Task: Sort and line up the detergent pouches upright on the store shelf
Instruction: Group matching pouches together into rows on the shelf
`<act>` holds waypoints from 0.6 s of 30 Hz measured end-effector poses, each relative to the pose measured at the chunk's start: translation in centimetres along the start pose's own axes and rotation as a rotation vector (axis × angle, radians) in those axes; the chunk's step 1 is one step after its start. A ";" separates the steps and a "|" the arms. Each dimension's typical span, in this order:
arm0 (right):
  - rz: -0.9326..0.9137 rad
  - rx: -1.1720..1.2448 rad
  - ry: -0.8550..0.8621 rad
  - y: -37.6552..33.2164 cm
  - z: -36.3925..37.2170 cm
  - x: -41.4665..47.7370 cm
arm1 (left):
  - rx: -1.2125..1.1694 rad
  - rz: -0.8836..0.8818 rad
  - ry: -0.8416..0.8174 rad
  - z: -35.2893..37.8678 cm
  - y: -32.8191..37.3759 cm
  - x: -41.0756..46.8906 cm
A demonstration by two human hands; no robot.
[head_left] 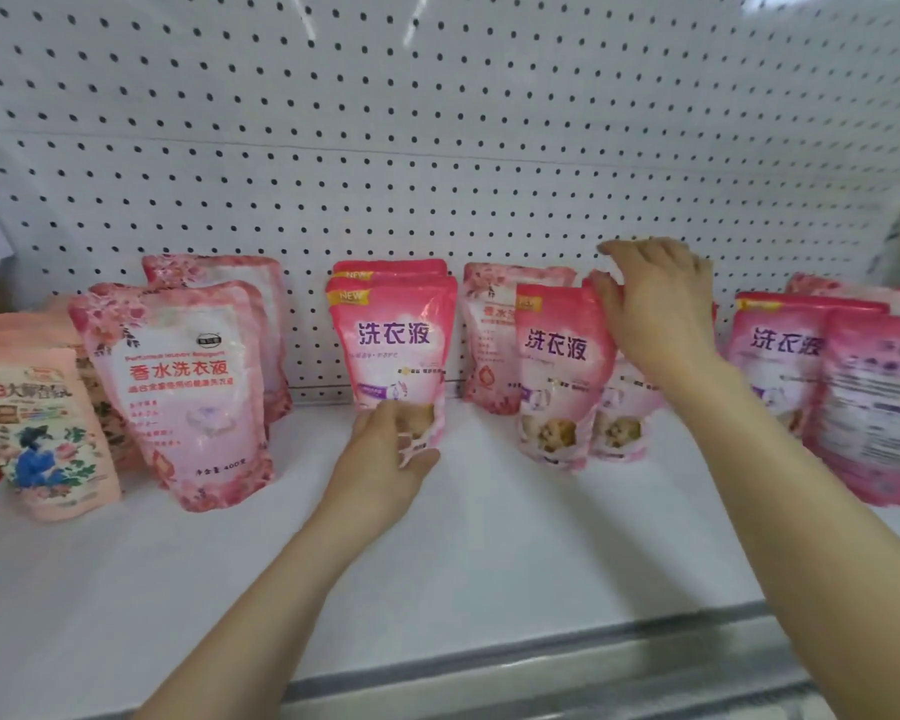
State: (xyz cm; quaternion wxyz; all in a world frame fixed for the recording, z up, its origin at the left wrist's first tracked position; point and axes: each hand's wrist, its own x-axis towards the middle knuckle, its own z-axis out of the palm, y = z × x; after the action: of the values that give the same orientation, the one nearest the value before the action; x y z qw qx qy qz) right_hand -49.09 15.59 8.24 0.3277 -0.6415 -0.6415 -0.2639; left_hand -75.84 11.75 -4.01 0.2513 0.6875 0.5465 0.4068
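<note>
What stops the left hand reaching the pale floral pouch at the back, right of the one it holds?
Probably nothing, so yes: once the left hand releases its bright pink pouch, bare shelf leads to the pale floral pouch.

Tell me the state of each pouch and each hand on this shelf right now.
Middle bright pink plastic pouch, upright, bottom held.
Left hand, pinches that pouch's bottom.
Right hand, on the top of the bright pink pouch pair; hold unclear.
Pale pink floral pouch, standing, front out.
Far-right pink pouch, standing, back facing out.
</note>
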 end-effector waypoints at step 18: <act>-0.017 0.491 -0.132 7.9 0.8 -0.2 | -0.683 -0.199 -0.040 10.2 8.3 5.9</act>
State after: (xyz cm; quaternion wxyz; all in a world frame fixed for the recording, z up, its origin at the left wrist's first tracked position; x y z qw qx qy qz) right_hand -41.32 16.34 6.96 0.4288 -0.5529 -0.7119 -0.0604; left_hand -62.33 16.13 -1.31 0.5156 0.5150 0.4383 0.5261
